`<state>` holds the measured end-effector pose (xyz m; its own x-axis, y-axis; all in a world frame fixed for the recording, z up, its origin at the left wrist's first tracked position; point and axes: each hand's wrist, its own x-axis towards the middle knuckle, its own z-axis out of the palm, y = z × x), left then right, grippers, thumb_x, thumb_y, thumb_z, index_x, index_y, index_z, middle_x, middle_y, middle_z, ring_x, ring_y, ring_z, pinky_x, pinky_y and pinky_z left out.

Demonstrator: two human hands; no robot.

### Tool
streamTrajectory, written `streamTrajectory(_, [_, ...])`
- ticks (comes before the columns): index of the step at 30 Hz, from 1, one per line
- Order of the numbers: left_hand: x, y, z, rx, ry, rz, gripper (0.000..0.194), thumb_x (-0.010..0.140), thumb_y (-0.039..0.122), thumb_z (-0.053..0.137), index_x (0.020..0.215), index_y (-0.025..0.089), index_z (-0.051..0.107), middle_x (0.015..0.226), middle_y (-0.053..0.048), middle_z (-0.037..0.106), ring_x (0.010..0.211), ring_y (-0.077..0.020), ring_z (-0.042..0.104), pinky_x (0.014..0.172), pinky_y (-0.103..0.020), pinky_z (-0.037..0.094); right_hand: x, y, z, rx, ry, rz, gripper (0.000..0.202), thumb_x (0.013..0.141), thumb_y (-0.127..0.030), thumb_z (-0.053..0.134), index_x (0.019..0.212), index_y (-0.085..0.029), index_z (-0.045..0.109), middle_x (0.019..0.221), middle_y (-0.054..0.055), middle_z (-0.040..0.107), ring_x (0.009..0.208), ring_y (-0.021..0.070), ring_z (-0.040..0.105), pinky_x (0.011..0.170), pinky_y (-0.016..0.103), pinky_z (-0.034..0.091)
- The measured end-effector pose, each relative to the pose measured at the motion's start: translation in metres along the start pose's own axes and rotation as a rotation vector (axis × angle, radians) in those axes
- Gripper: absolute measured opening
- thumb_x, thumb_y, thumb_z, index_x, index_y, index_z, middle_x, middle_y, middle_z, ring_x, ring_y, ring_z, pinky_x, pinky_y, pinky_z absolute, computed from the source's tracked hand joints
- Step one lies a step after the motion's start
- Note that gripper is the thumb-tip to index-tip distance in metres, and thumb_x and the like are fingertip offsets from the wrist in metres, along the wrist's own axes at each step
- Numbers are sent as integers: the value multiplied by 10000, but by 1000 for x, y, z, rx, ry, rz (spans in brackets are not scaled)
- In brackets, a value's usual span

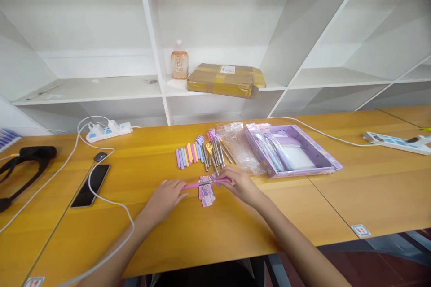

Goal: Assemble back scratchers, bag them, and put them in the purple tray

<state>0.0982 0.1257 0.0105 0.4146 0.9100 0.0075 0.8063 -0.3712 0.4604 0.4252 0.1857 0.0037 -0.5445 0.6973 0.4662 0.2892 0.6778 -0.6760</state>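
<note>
A pink back scratcher with a metal rod (204, 183) is held level between my two hands. My left hand (165, 196) is closed on its pink handle, and my right hand (241, 184) grips the pink end, whose shape is partly hidden by the fingers. Below the rod lies a loose stack of pink and purple printed cards (206, 196). Just beyond, a row of coloured handles (188, 156) in purple, blue, yellow and pink rests on the table. Beside it are several metal rods with hand-shaped heads (217, 150).
Clear plastic bags (239, 143) lie against a purple open box (325, 158) holding packaged items. To the left are a phone (90, 187), white cables and a power strip (109, 131). A cardboard parcel (218, 80) and a bottle (179, 63) stand on the shelf behind.
</note>
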Motion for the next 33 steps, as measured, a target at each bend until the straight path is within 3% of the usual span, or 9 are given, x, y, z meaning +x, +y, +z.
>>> streamTrajectory(3, [-13,16,7,253,-69,-33,156,1052,306,585,1088,191,685,1101,-133,745,1026,-304,685,924,-406,473,-18,-13,23,-238,22,-118,141,1094,-270,594,1022,-229,707,978,87,744,865,224,668,774,356,509])
streamTrajectory(6, [-20,34,23,245,-112,-98,129,1034,270,584,1101,198,667,1088,-120,751,978,-289,712,840,-366,486,-29,-22,47,-410,40,-193,194,1111,-202,520,1029,-238,693,1008,82,746,873,223,647,807,374,494])
streamTrajectory(9, [-23,38,29,272,-133,-217,171,1050,234,505,1039,204,673,1022,-118,775,944,-276,737,776,-340,476,-37,-25,53,-460,37,-217,252,1113,-147,472,1041,-243,694,1019,72,742,893,221,637,841,384,477])
streamTrajectory(14, [-36,3,17,364,-113,-351,257,1049,234,472,939,203,702,978,-119,813,906,-265,761,732,-322,464,-56,-9,18,-563,141,-121,167,1104,-169,539,1043,-232,681,1014,69,738,932,227,638,842,377,448])
streamTrajectory(18, [-59,-26,14,388,-47,-325,275,1037,273,497,868,206,704,893,-114,812,840,-264,761,682,-310,444,-79,3,-9,-692,185,-78,193,1084,-132,559,950,-225,664,962,60,718,876,211,620,815,364,434])
streamTrajectory(24, [-78,-38,17,473,-67,-296,352,1054,197,427,864,192,723,850,-130,795,832,-294,772,691,-327,465,-106,8,-25,-767,214,-51,180,1058,-134,609,930,-235,687,904,50,719,862,207,649,818,364,458])
streamTrajectory(30, [-101,-66,2,532,11,-315,348,1045,196,443,802,192,692,795,-122,766,783,-270,750,641,-295,443,-134,30,-68,-846,381,-84,112,1016,-137,688,971,-238,706,876,42,723,820,195,666,792,348,497])
streamTrajectory(33, [-114,-75,-2,519,14,-258,332,1045,213,456,799,201,678,783,-102,756,766,-240,742,631,-276,442,-143,35,-82,-872,387,-98,97,1000,-140,719,974,-232,701,858,37,719,816,191,669,794,345,503])
